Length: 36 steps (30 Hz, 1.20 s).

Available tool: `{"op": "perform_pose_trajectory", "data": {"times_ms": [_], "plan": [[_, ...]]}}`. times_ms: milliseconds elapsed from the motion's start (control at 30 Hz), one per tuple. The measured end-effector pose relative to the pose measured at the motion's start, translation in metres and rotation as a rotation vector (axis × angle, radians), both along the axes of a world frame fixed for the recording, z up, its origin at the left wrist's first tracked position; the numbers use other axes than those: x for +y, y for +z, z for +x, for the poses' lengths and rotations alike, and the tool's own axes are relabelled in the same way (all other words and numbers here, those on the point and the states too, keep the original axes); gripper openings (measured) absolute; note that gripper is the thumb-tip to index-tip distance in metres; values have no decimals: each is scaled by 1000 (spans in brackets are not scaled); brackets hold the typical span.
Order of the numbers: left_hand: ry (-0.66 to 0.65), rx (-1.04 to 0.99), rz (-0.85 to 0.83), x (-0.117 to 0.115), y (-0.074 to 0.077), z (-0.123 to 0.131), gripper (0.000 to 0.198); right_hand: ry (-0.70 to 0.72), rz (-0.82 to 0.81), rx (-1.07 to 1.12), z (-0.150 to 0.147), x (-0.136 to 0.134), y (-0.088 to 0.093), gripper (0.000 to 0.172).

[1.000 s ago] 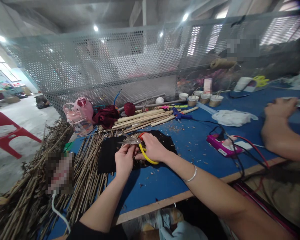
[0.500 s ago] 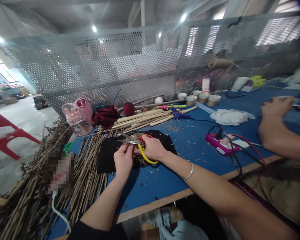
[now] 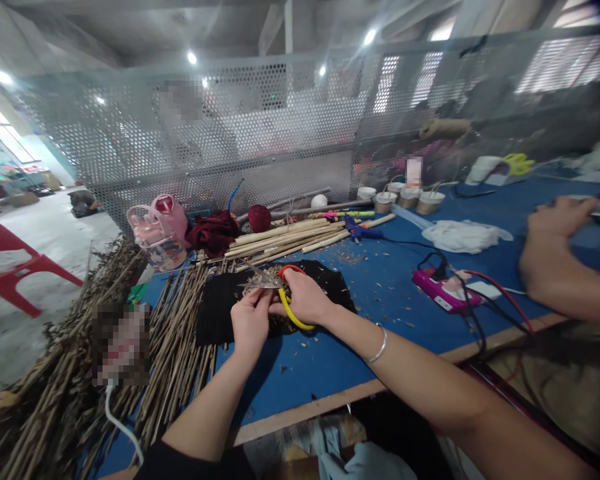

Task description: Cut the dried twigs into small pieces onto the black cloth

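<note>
My right hand is closed around scissors with one yellow and one red handle loop. Their blades are parted and point left, just above my left hand. My left hand has its fingers pinched together close under the blades; what is between them is hidden or too small to name. Beneath both hands lies a black cloth, heaped with short brown plant clippings. Long dry stalks lie in a bundle left of the cloth.
Peeled sticks and a blue glue gun lie behind the cloth. A pink bottle stands back left. At right are a purple power strip with cables, a white plastic bag and another person's arm.
The view has shifted slightly. My hands and the scissors stay close together over the clippings, with only a small movement at the blades and fingertips.
</note>
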State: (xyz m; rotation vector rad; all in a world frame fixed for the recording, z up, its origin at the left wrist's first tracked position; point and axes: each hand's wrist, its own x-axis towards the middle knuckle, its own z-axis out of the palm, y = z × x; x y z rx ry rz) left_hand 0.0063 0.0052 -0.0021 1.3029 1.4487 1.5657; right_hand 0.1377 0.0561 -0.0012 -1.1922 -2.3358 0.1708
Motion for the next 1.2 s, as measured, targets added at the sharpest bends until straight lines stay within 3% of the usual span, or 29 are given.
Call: {"op": "perform_pose_trajectory", "data": {"times_ms": [367, 600, 833, 967, 1100, 1200], "plan": [[21, 108, 2, 1, -6, -3, 26, -40, -114, 15, 2, 7, -7, 49], [-20, 41, -56, 5, -13, -5, 25, 71, -181, 17, 9, 20, -7, 45], [-48, -239, -97, 8, -12, 1, 31, 77, 62, 111, 18, 33, -1, 39], [-16, -192, -102, 7, -11, 1, 30, 26, 105, 166, 22, 39, -2, 36], [38, -106, -72, 8, -11, -3, 32, 51, 43, 206, 23, 35, -2, 45], [4, -219, -76, 9, -8, -3, 36, 115, 9, 194, 22, 27, 0, 57]]}}
